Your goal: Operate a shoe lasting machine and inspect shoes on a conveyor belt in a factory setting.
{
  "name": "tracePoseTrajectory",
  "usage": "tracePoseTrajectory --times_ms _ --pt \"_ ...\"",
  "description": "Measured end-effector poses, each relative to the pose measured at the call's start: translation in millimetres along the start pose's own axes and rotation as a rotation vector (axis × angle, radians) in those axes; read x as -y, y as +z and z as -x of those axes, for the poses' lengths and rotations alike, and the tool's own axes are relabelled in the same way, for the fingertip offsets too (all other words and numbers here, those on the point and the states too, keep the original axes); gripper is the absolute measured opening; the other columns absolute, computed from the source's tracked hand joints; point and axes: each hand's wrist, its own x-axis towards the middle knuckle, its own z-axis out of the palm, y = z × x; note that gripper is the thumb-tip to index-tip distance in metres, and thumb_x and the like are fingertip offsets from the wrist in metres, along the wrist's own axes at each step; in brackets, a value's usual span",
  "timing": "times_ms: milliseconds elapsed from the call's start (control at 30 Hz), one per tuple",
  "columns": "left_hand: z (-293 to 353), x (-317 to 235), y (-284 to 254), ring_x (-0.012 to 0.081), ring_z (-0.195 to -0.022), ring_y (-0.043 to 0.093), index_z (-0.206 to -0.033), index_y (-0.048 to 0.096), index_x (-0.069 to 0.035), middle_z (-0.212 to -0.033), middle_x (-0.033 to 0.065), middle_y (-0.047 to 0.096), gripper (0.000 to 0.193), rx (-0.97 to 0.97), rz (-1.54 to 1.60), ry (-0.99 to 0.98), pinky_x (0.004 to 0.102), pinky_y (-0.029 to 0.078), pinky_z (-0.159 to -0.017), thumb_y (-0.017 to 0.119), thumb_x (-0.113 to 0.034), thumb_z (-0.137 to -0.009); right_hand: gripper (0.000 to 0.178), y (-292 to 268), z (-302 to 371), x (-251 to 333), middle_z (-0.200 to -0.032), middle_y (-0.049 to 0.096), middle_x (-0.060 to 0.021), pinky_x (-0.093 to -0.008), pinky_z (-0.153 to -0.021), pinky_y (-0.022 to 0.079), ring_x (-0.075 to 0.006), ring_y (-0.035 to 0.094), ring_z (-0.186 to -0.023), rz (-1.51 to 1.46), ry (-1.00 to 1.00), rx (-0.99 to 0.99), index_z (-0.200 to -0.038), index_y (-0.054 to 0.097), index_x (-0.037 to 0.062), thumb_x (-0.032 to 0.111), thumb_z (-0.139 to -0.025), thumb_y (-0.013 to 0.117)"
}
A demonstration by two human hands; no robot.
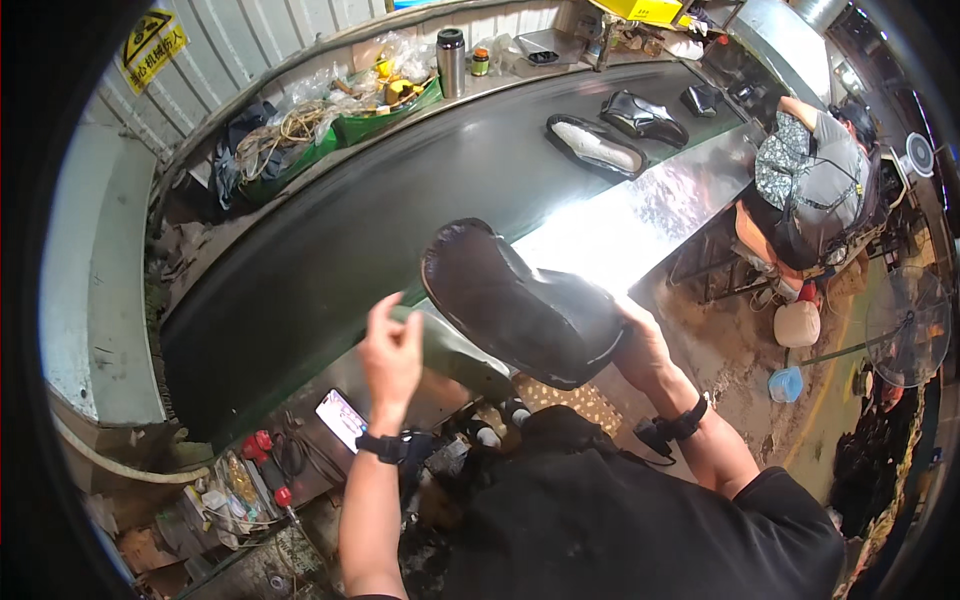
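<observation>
A black shoe [520, 305], its smooth dark underside turned up toward me, is held tilted above the near edge of a dark green conveyor belt [300, 270]. My right hand [643, 350] is closed round its right-hand end, with part of the fingers hidden behind it. Just left of the shoe, my left hand [390, 355] is raised with its fingers apart and slightly bent, holding nothing that I can see. Farther along the belt lies a black shoe piece with a whitish underside [597, 147], beside another black shoe [643, 118] and a smaller black piece [703, 98].
Along the far ledge stand a green bin of tangled cords and plastic [340, 130], a steel flask [451, 65] and a small jar [480, 62]. A phone [342, 418] lies left of my left wrist. At the right, another person [815, 175] sits beside the line; a fan [908, 320] stands nearby.
</observation>
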Motion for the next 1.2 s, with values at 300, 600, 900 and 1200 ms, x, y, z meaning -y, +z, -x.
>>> tracePoseTrajectory --times_ms 300,600,900,1200 --pt "-23.1 21.4 -14.1 0.0142 -0.060 0.062 -0.123 0.056 0.000 -0.077 0.0096 0.069 0.034 -0.097 0.279 -0.311 0.0275 0.049 -0.054 0.065 -0.017 -0.096 0.048 23.6 2.2 5.5 -0.129 0.060 -0.0091 -0.0374 -0.098 0.048 -0.0198 0.059 -0.114 -0.033 0.021 -0.049 -0.139 0.052 0.0018 0.023 -0.097 0.062" --pt "-24.4 41.7 -24.4 0.0189 -0.088 0.068 -0.105 0.068 -0.002 -0.095 0.0085 0.072 0.037 0.354 1.106 -1.006 0.0341 0.054 -0.079 0.064 -0.037 -0.095 0.050 39.1 26.9 -13.1 -0.119 0.066 -0.0167 -0.0427 -0.099 0.050 -0.0300 0.066 -0.103 1.182 -0.499 0.666 -0.132 0.058 0.0003 0.011 -0.086 0.073" --pt "-47.9 145.9 6.4 0.0247 -0.085 0.067 -0.097 0.072 0.000 -0.089 0.0112 0.072 0.031 -0.153 -0.074 -0.406 0.0364 0.049 -0.082 0.066 -0.030 -0.094 0.077 29.1 -8.9 -163.7 -0.150 0.030 -0.0243 -0.0497 -0.114 0.035 -0.0413 0.032 -0.141 1.001 -0.941 0.475 -0.141 0.045 0.0046 0.011 -0.074 0.083" --pt "24.5 112.7 37.2 0.0312 -0.096 0.067 -0.102 0.071 0.000 -0.101 0.0179 0.072 0.038 -0.058 -0.078 -0.600 0.0431 0.049 -0.086 0.062 -0.036 -0.094 0.111 -21.3 9.0 -102.9 -0.162 0.013 -0.0213 -0.0379 -0.120 0.020 -0.0316 0.018 -0.150 0.986 -0.185 0.682 -0.157 0.003 0.0013 0.008 -0.078 0.080"
